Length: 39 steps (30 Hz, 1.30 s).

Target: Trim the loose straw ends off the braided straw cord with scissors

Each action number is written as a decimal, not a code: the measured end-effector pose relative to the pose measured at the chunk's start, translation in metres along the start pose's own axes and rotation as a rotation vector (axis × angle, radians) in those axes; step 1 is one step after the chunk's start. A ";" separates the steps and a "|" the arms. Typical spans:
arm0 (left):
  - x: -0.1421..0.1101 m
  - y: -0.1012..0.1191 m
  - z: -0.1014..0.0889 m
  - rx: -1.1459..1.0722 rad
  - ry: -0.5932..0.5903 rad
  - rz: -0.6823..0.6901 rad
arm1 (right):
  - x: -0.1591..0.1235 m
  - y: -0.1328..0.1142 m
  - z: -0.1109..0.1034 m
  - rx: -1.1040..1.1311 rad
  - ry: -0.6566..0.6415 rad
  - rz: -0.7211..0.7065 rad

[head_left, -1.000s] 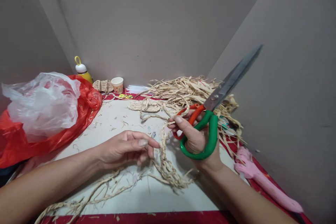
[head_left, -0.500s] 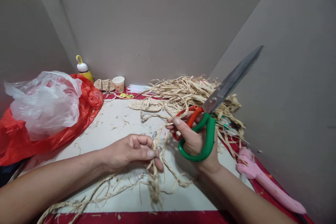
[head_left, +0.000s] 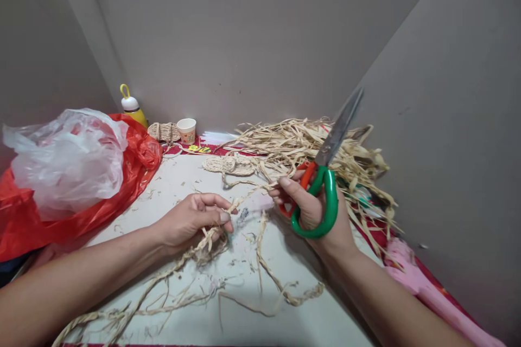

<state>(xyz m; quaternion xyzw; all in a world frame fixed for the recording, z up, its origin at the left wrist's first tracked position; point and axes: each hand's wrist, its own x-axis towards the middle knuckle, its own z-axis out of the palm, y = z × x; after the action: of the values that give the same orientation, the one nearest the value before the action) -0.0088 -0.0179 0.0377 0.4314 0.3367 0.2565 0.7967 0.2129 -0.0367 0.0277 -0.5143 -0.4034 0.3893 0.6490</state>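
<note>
My left hand (head_left: 191, 219) is closed in a pinch on a braided straw cord (head_left: 203, 241) that runs from the lower left across the white table top (head_left: 179, 179) toward my right hand. My right hand (head_left: 311, 206) grips large scissors (head_left: 325, 173) with green and orange handles; the blades are together and point up and to the right. The thumb and forefinger of that hand also pinch the far end of the cord. A loose braided piece (head_left: 285, 290) lies on the table below the hands.
A heap of loose straw (head_left: 301, 143) lies at the back right. A red plastic bag (head_left: 134, 165) with a clear bag (head_left: 69, 160) on it fills the left. A yellow bottle (head_left: 132, 105), a paper cup (head_left: 188, 130), a woven piece (head_left: 228, 165) and a pink tool (head_left: 427, 287) stand around. Grey walls close in.
My left hand has drawn the cord left and taut between both hands. The scissors have tilted more upright. The bunched loop of braid has dropped flat on the table.
</note>
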 end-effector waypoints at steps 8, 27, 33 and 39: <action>0.002 0.020 -0.015 0.062 0.270 0.208 | -0.006 -0.008 -0.004 -0.418 -0.030 -0.093; -0.003 0.050 -0.028 0.009 0.319 0.410 | -0.007 0.015 -0.014 -1.138 -0.435 -0.604; -0.005 0.049 -0.028 0.154 0.351 0.534 | -0.004 0.008 -0.013 -1.255 -0.440 -0.645; -0.006 0.039 -0.028 0.485 0.435 0.638 | -0.002 0.008 -0.012 -1.337 -0.359 -0.748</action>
<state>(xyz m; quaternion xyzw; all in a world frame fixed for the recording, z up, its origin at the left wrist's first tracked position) -0.0384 0.0109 0.0619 0.6237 0.3967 0.4876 0.4647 0.2222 -0.0409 0.0180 -0.5550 -0.7970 -0.1031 0.2148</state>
